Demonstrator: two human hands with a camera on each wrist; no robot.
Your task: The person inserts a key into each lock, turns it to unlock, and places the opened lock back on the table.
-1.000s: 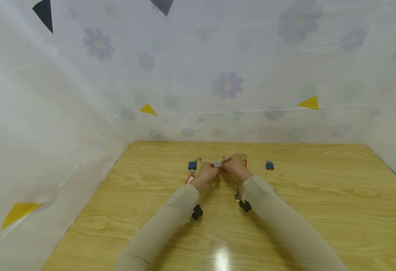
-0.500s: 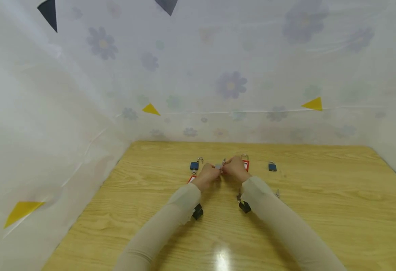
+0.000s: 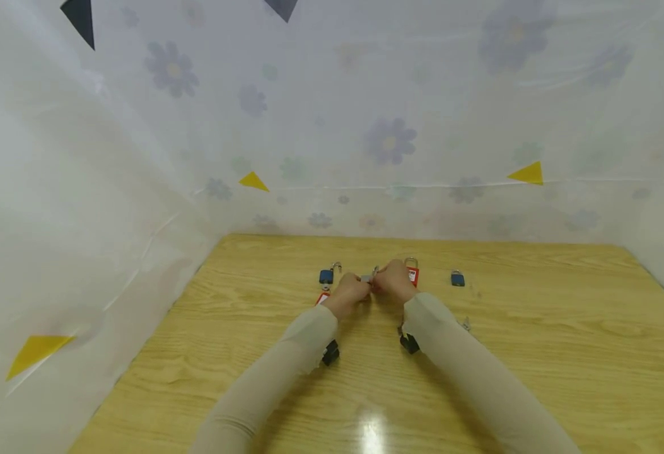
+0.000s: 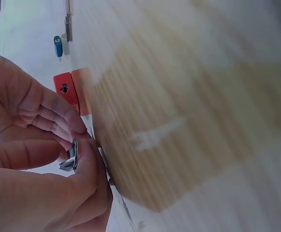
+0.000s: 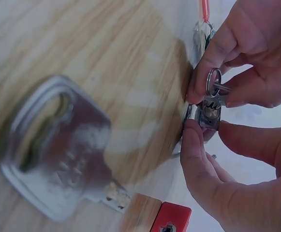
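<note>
Silver padlock (image 3: 366, 277) mostly buried between both hands, too small to read from head view. Red padlock (image 3: 412, 275) half hidden behind right hand (image 3: 395, 284). Near key (image 5: 58, 145) blurred in right wrist view. Left wrist view: surface (image 4: 188, 96) smeared.

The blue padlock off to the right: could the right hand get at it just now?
Probably not at once: the right hand is pinching a key at the silver padlock. The blue padlock has bare table around it.
</note>
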